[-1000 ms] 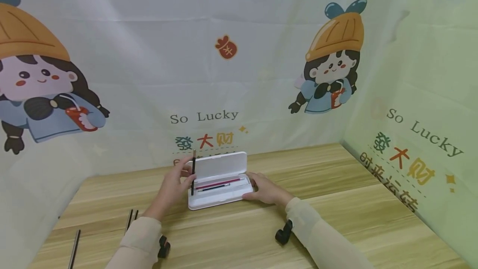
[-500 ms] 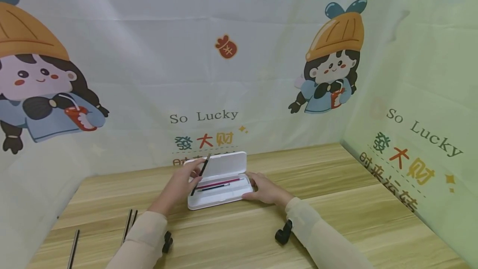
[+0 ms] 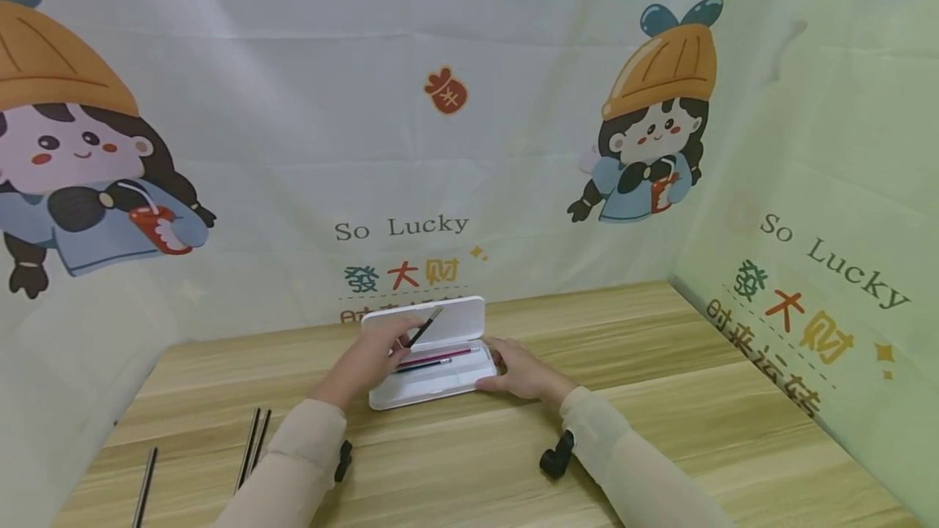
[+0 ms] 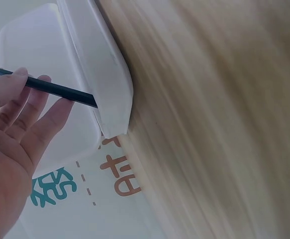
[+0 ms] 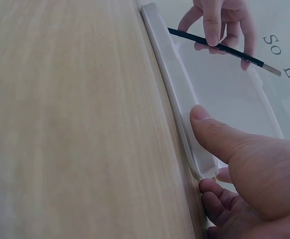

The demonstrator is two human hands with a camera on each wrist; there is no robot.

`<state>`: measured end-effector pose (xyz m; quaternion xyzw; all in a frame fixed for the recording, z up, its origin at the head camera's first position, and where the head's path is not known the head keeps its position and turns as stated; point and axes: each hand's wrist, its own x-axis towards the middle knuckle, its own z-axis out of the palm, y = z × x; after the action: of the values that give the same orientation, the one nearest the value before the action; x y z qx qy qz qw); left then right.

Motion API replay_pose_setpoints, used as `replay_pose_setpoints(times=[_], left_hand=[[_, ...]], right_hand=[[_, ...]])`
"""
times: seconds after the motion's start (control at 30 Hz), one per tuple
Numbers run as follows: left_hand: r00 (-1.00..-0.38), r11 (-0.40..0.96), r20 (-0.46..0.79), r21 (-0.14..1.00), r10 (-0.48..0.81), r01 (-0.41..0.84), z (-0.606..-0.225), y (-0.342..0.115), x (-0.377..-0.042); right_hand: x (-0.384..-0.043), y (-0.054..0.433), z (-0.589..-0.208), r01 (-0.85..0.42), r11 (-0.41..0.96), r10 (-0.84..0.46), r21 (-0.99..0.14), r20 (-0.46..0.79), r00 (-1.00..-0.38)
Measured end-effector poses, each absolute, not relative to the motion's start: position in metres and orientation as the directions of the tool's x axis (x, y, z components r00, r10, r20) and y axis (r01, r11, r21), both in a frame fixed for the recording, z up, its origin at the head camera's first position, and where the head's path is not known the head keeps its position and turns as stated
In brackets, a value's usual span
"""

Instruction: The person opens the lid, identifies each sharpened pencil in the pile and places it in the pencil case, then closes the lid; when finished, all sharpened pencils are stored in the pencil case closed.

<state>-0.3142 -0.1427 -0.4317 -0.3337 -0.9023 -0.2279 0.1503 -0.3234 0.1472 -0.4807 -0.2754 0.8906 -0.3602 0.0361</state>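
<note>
In the head view, an open white pencil case (image 3: 433, 391) lies on the table with its lid raised at the back. My left hand (image 3: 370, 361) pinches a dark pencil (image 3: 421, 332) over the case's left part. The pencil slants, its lighter end up and to the right; in the left wrist view its lower end passes behind the case wall (image 4: 107, 79). A pink pencil (image 3: 458, 354) and a black pencil (image 3: 429, 365) lie inside, partly hidden by the left hand. My right hand (image 3: 524, 371) grips the case's right end, thumb (image 5: 217, 132) at the rim and fingers curled around the end.
Slim dark sticks lie on the wooden table (image 3: 660, 430) at the left: one stick (image 3: 145, 487) alone, and a pair (image 3: 253, 442) beside the left sleeve. A printed cloth (image 3: 513, 145) hangs behind the table and along its right side.
My left hand has moved right over the case, tipping the dark pencil from upright to a slant with its upper end to the right. The right hand and case stay in place.
</note>
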Motion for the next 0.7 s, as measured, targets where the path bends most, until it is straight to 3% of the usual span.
replay_pose_setpoints(times=[0.3,0.5,0.7], left_hand=[[-0.766,0.698,0.357,0.325,0.534,0.638,-0.432,-0.138,-0.316],[-0.830,0.751,0.320,0.362,0.456,0.552,-0.431,-0.141,-0.312],[-0.848,0.773,0.337,0.365,0.409,0.518,-0.427,-0.150,-0.308]], right_hand=[[-0.324,0.148,-0.481,-0.467,0.590,-0.518,-0.659,0.135,-0.845],[-0.323,0.148,-0.480,-0.457,0.600,-0.515,-0.656,0.120,-0.849],[-0.322,0.147,-0.478,-0.451,0.610,-0.507,-0.652,0.116,-0.854]])
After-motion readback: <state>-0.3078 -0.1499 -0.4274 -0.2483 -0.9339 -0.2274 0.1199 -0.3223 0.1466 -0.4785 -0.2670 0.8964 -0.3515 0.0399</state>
